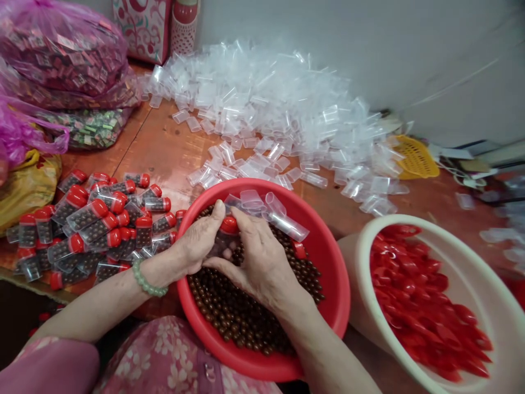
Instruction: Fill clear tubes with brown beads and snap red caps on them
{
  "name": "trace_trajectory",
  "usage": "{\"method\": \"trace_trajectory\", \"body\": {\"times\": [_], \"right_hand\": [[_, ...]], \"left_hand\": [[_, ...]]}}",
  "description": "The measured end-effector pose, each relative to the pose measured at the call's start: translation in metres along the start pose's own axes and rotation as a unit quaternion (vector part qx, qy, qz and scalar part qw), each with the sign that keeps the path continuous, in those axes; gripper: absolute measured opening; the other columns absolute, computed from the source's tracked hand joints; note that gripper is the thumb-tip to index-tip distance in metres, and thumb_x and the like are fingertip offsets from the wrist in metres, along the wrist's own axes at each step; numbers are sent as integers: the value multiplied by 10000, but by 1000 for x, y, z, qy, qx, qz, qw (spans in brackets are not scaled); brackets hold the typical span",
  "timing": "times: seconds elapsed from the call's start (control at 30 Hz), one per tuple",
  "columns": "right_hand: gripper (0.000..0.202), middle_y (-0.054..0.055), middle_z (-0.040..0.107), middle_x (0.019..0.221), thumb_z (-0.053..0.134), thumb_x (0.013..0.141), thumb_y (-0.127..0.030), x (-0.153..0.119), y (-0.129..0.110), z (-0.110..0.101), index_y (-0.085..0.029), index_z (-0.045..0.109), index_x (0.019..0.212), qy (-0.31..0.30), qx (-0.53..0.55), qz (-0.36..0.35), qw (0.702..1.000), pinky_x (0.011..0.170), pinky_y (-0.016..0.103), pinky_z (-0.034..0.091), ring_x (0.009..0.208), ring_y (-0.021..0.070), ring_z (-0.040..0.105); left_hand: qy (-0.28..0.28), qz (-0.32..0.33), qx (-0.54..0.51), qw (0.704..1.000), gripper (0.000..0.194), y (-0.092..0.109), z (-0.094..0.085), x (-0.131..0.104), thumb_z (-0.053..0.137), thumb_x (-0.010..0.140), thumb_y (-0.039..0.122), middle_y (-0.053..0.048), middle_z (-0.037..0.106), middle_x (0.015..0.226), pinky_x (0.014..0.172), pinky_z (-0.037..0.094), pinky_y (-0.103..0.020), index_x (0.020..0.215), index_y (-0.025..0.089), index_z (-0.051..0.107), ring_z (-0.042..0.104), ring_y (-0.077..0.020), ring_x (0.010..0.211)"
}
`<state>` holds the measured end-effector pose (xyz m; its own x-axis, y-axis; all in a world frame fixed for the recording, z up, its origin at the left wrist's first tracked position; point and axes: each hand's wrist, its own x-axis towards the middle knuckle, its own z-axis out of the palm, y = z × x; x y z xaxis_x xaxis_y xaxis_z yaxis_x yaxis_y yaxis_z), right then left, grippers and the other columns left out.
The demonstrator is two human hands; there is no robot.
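Over a red basin [342, 306] my two hands meet around a small clear container with a red cap [228, 225]. My left hand [200, 238], with a green bead bracelet on its wrist, grips its left side, thumb raised beside the cap. The fingers of my right hand [266, 260] curl round the other side; part of the container is hidden behind them. Glossy dark brown beads [241, 323] fill the basin beneath. Several clear plastic sleeves [287, 221] and a loose red cap [299, 250] lie on the beads, just beyond my right hand.
Filled red-capped containers [98, 219] are heaped on the wooden table [164, 142] at left. Behind the basin spreads a large pile of clear sleeves [270, 93]. A cream tub [369, 262] of red caps [418, 301] stands right. Purple bags [61, 49] and a yellow basket [416, 157] lie farther off.
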<state>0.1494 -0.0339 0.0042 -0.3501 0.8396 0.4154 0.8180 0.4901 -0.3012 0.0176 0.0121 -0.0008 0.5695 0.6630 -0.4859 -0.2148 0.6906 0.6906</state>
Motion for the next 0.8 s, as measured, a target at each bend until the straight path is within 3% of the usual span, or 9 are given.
{"method": "trace_trajectory", "body": {"times": [0.1, 0.23, 0.37, 0.47, 0.6, 0.67, 0.73, 0.8], "right_hand": [[801, 223, 651, 1111, 627, 829, -532, 1, -2, 2, -79, 318, 1414, 1, -48, -15, 999, 808, 478, 557, 970, 328, 647], [815, 236, 657, 1111, 575, 844, -567, 6, -3, -2, -47, 299, 1408, -52, -88, -20, 995, 744, 446, 554, 937, 328, 663], [774, 210, 663, 1069, 582, 840, -550, 8, -4, -4, -55, 329, 1378, -75, -67, -15, 995, 697, 410, 560, 914, 309, 667], [720, 185, 668, 1016, 627, 816, -526, 8, -3, -4, -71, 398, 1325, -63, -42, -10, 997, 691, 397, 573, 902, 301, 671], [733, 196, 593, 1229, 664, 805, -506, 8, 2, -8, -126, 398, 1372, -81, 61, 16, 995, 854, 447, 569, 1116, 310, 613], [644, 170, 574, 1288, 645, 838, -472, 9, 5, -10, -170, 436, 1367, -81, 144, 33, 986, 934, 468, 539, 1189, 296, 578], [432, 120, 639, 1190, 595, 897, -391, 10, 7, -11, -208, 535, 1284, -58, 225, 71, 970, 911, 447, 554, 1067, 249, 653], [255, 61, 685, 998, 561, 929, -308, 11, 7, -10, -225, 613, 1164, -35, 314, 133, 939, 751, 379, 602, 764, 174, 708]], "left_hand": [[3, -30, -7, 1000, 665, 1, -1, -1, 282, 925, 663, -16, 561, 489, 433, 418, -217, 630, 155, 593, 517, -104, 407], [27, -51, -6, 998, 667, 2, 0, 0, 248, 939, 643, -23, 547, 445, 394, 402, -234, 634, 168, 604, 498, -119, 365], [46, -45, -11, 998, 679, 3, 2, 1, 257, 913, 688, -17, 504, 406, 353, 337, -218, 569, 178, 543, 448, -102, 325], [17, -27, -22, 999, 686, 3, 3, 2, 247, 924, 672, -21, 497, 408, 354, 321, -208, 541, 175, 524, 437, -89, 333], [-2, -27, -60, 998, 650, 4, 2, 2, 261, 960, 594, -8, 498, 429, 372, 344, -197, 568, 164, 549, 429, -76, 338], [2, -19, -56, 998, 697, 4, 2, 1, 213, 960, 611, -8, 484, 417, 368, 338, -190, 545, 157, 540, 414, -66, 324], [-5, -12, -24, 1000, 762, 4, 2, 1, 162, 940, 658, -18, 484, 405, 349, 313, -185, 519, 150, 543, 415, -64, 310], [-19, -9, 9, 1000, 808, 4, 2, 2, 133, 918, 694, -31, 501, 406, 338, 311, -185, 508, 143, 558, 434, -67, 305]]}}
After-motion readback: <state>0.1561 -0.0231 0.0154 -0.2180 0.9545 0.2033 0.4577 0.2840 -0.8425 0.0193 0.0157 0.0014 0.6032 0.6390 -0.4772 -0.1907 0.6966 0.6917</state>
